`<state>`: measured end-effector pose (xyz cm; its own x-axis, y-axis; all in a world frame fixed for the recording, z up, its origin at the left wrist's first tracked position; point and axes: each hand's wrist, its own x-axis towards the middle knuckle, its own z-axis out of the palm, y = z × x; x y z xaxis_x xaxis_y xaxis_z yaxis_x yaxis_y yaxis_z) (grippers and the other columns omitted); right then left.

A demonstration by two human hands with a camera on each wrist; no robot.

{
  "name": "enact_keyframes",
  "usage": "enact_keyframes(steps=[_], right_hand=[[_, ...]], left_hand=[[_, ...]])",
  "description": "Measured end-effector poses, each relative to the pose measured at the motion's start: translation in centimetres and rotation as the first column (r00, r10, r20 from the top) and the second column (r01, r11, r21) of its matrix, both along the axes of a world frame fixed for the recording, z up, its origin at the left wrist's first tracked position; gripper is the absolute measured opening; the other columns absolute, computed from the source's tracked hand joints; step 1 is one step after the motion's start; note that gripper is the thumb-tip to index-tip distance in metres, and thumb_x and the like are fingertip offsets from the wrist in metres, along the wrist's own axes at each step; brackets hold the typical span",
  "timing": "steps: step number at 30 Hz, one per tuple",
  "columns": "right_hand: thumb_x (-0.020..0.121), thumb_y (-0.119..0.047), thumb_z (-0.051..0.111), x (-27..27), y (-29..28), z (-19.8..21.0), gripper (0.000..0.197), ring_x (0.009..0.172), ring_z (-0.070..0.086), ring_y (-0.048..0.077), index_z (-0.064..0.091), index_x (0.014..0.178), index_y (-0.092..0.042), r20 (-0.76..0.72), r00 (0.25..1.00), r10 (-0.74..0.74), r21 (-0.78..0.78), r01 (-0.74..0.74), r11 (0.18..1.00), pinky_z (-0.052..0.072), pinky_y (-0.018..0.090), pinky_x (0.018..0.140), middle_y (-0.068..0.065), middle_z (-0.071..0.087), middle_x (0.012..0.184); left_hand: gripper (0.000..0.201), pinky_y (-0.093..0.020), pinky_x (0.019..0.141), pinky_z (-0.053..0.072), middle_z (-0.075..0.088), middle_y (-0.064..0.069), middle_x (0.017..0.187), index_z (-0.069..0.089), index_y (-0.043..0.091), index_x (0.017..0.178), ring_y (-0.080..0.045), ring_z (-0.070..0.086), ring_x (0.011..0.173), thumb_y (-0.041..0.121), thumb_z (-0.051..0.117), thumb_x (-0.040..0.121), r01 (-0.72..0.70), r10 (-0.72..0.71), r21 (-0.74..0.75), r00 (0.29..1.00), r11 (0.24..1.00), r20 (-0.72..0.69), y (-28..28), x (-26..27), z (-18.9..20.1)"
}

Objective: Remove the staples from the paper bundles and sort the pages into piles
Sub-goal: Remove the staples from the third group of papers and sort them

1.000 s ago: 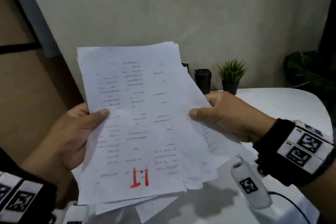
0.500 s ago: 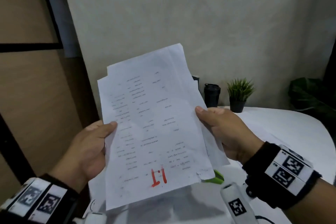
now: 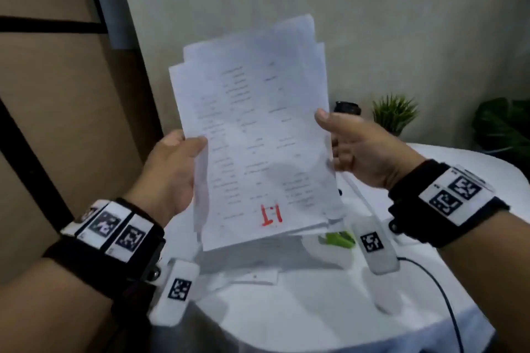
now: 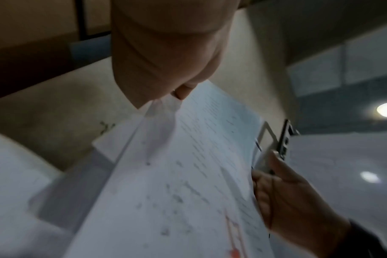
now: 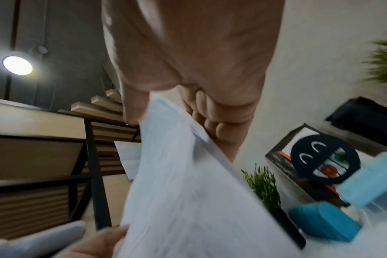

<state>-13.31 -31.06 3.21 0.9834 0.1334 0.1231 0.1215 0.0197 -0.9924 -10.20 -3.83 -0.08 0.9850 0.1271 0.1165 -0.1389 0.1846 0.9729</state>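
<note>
- Paper bundle (image 3: 258, 140) (red mark near its bottom edge) held upright above our white table (image 3: 315, 309).
- Our left hand (image 3: 172, 172) pinches its left edge.
- Our right hand (image 3: 361, 149) grips its right edge, apparently with a blurred metal tool (image 4: 276, 148).

Both forearms reach forward and up, each wrist in a black band with white marker tiles. The left hand (image 3: 172, 172) pinches the papers' (image 3: 258, 137) left edge, thumb on the front, fingers behind. The right hand (image 3: 364, 152) pinches the right edge, thumb on front, fingers curled behind.
</note>
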Motion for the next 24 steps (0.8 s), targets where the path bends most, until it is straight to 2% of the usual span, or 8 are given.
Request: enact_keyframes(steps=[2, 4, 8, 11, 13, 16, 21, 24], right_hand=[[0.095, -0.015, 0.065, 1.5, 0.9, 0.6, 0.015, 0.083, 0.074, 0.018, 0.069, 0.109, -0.011, 0.098, 0.989, -0.108, -0.114, 0.119, 0.986, 0.057, 0.031, 0.067, 0.001, 0.079, 0.094], [0.088, -0.001, 0.067, 3.0, 2.4, 0.6, 0.013, 0.079, 0.073, 0.019, 0.07, 0.096, -0.01, 0.224, 0.948, -0.225, -0.069, 0.246, 0.967, 0.058, 0.036, 0.07, 0.004, 0.078, 0.094], [0.08, -0.003, 0.068, 4.2, 4.8, -0.4, 0.017, 0.094, 0.074, 0.033, 0.07, 0.095, -0.011, 0.356, 0.874, -0.33, 0.085, 0.321, 0.943, 0.061, 0.045, 0.077, 0.012, 0.077, 0.102], [0.082, 0.002, 0.071, 4.8, 5.1, -3.3, 0.021, 0.091, 0.075, 0.026, 0.071, 0.098, -0.012, 0.289, 0.9, -0.326, 0.13, 0.301, 0.945, 0.06, 0.044, 0.084, 0.008, 0.077, 0.1], [0.084, 0.004, 0.072, 4.9, 5.2, -5.1, 0.021, 0.086, 0.074, 0.023, 0.072, 0.101, -0.007, 0.21, 0.927, -0.311, 0.129, 0.289, 0.949, 0.059, 0.041, 0.082, 0.008, 0.077, 0.1], [0.086, 0.005, 0.07, 5.1, 5.7, -5.9, 0.019, 0.087, 0.074, 0.028, 0.071, 0.104, -0.003, 0.15, 0.95, -0.274, 0.139, 0.254, 0.957, 0.059, 0.043, 0.079, 0.012, 0.077, 0.102], [0.085, 0.004, 0.071, 5.5, 5.9, -5.3, 0.02, 0.097, 0.072, 0.043, 0.07, 0.106, 0.002, 0.104, 0.961, -0.257, 0.214, 0.23, 0.949, 0.058, 0.055, 0.088, 0.019, 0.076, 0.105], [0.087, 0.001, 0.07, 5.5, 5.8, -5.7, 0.021, 0.093, 0.073, 0.039, 0.068, 0.107, -0.004, 0.072, 0.969, -0.236, 0.18, 0.22, 0.959, 0.059, 0.054, 0.085, 0.014, 0.077, 0.102]], left_hand=[[0.014, -0.029, 0.075, 0.057, 0.07, 0.001, 0.104, 0.057, 0.022, 0.096, -0.018, 0.069, 0.096, 0.012, 0.054, 0.105, -0.086, 0.074, 0.126, 0.992, 0.988, 0.098, -0.8, -0.1, 1.2], [0.016, -0.024, 0.066, 0.052, 0.064, 0.003, 0.099, 0.051, 0.025, 0.094, -0.014, 0.063, 0.087, 0.012, 0.049, 0.102, -0.181, 0.149, 0.153, 0.968, 0.972, 0.201, -1.5, 0.1, 2.2], [0.015, -0.026, 0.062, 0.046, 0.059, 0.003, 0.097, 0.045, 0.027, 0.095, -0.015, 0.057, 0.083, 0.013, 0.046, 0.1, -0.23, 0.19, 0.112, 0.939, 0.967, 0.286, -2.0, 0.4, 2.3], [0.005, -0.03, 0.07, 0.045, 0.055, 0.005, 0.094, 0.05, 0.021, 0.099, -0.014, 0.053, 0.085, 0.017, 0.048, 0.096, -0.225, 0.182, 0.147, 0.948, 0.963, 0.259, -1.0, 0.5, -0.5], [0.003, -0.03, 0.07, 0.047, 0.058, 0.004, 0.095, 0.053, 0.02, 0.096, -0.014, 0.056, 0.086, 0.02, 0.051, 0.095, -0.18, 0.145, 0.156, 0.967, 0.971, 0.211, -0.3, 0.5, -2.2], [0.013, -0.028, 0.068, 0.049, 0.059, 0.004, 0.093, 0.054, 0.017, 0.093, -0.012, 0.059, 0.084, 0.013, 0.048, 0.103, -0.136, 0.114, 0.161, 0.984, 0.978, 0.139, -0.1, 0.8, -3.3], [0.013, -0.024, 0.062, 0.051, 0.067, 0.003, 0.088, 0.056, 0.013, 0.095, -0.012, 0.064, 0.081, 0.01, 0.046, 0.103, -0.132, 0.124, 0.102, 0.989, 0.986, 0.08, 0.1, 1.3, -2.8], [0.013, -0.027, 0.063, 0.053, 0.072, -0.001, 0.093, 0.059, 0.009, 0.101, -0.018, 0.068, 0.088, 0.009, 0.047, 0.103, -0.091, 0.088, 0.098, 0.996, 0.991, 0.03, 0.2, 1.2, -3.3]])
